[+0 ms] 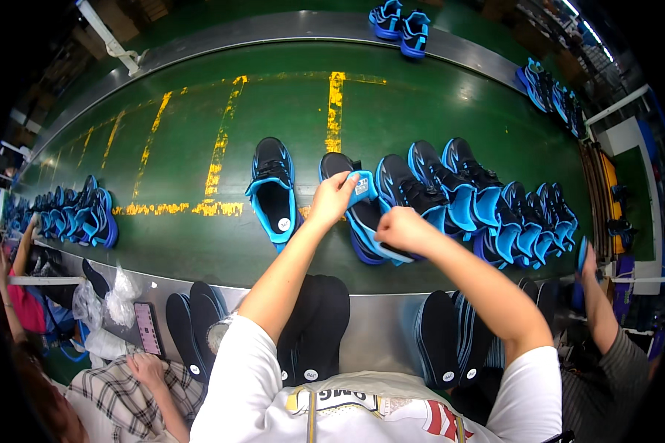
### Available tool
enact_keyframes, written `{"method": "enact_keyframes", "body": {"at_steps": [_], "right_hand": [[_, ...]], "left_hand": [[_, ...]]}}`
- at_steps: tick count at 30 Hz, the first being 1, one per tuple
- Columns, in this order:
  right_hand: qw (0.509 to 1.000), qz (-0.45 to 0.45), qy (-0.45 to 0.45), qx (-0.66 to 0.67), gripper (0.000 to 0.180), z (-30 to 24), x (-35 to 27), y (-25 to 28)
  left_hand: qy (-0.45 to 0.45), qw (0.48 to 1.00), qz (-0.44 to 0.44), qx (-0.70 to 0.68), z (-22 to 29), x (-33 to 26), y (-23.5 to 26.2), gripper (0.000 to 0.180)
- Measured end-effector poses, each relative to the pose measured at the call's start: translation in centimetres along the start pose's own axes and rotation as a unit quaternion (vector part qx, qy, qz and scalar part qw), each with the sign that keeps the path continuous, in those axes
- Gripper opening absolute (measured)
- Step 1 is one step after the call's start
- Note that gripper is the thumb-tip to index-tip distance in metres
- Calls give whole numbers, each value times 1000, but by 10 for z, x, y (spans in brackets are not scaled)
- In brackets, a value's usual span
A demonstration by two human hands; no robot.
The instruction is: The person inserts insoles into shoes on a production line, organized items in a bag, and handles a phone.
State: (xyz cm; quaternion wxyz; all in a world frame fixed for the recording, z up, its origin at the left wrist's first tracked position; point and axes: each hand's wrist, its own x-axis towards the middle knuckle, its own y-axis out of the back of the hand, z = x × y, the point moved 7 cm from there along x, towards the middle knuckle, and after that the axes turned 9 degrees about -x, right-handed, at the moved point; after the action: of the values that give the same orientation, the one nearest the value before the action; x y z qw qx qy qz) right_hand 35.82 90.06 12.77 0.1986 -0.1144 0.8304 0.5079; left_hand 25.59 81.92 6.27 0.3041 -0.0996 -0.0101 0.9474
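A black and blue sneaker (363,225) lies on the green belt in front of me, its heel toward me. Between thumb and fingers, my left hand (332,196) pinches the light blue tongue (362,187) of this sneaker, which carries a small label. My right hand (405,230) is curled closed at the sneaker's heel opening; whatever its fingers hold is hidden. Just left of my left hand, another sneaker (272,184) of the same kind stands with a round white sticker inside. More such sneakers (454,184) stand in rows close to the right.
Stacks of black insoles (437,340) and dark insoles (192,317) lie on the metal ledge along the belt's near edge. A phone (148,328) and clear plastic bags (122,299) are at left. Co-workers sit on both sides. More sneakers (400,28) stand on the far rail.
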Motion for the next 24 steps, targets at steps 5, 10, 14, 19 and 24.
{"method": "enact_keyframes", "body": {"at_steps": [5,10,14,19,24], "right_hand": [[973,96,0,-211,16,-10,15,-40],[965,123,-49,-228,26,-18,-15,-15],[977,-36,-31,-207,20,-4,4,-24],[966,65,29,-247,16,-9,25,-41],[955,62,33,-288,17,6,47,-64]], "left_hand": [[17,999,-21,-20,-1,-3,4,35],[-8,994,37,106,11,-14,5,38],[1,991,45,123,16,-16,3,41],[-3,1000,21,12,3,-9,6,42],[4,999,24,37,2,-13,6,41]]}}
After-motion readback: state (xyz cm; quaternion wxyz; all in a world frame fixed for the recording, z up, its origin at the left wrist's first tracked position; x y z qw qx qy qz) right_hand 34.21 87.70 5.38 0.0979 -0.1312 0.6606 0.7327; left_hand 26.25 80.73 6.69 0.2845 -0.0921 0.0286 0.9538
